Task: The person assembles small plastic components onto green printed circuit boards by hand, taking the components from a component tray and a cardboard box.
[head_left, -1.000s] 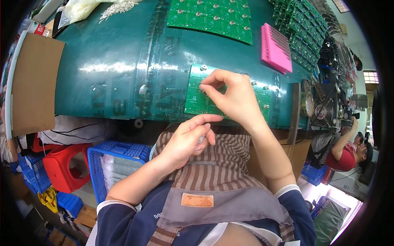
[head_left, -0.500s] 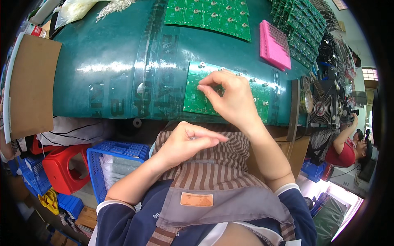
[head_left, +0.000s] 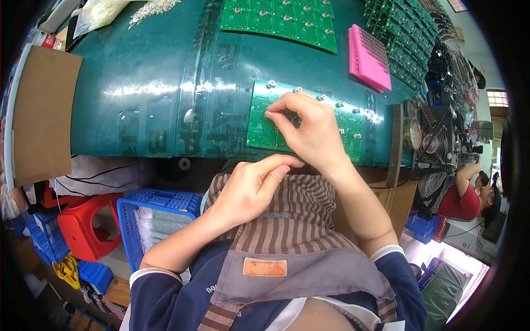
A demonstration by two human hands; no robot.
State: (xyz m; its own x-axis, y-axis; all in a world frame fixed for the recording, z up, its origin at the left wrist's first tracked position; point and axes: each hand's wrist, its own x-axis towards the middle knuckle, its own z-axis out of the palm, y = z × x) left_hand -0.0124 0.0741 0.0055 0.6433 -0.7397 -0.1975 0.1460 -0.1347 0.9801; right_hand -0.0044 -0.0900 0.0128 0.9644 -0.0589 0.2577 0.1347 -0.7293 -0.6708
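Right hand [head_left: 314, 127] pinches over green board [head_left: 258, 132], left hand [head_left: 247, 185] half-curls near its 6 o'clock; whether holding anything, unclear. Knobs [head_left: 271, 84] line 12 o'clock edge; 8 o'clock looks unfilled.

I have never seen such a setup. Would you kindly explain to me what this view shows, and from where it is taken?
There is no machine here: two bare hands do the work. The camera sits on the person's head and looks down; its fisheye lens bends straight edges. On the green table surface lies a green circuit board. The right hand is over it, thumb and forefinger pinched; anything between them is too small to tell. The left hand is near the board's close edge, with nothing visibly held. Farther back are another green board, a pink pad and many stacked boards.
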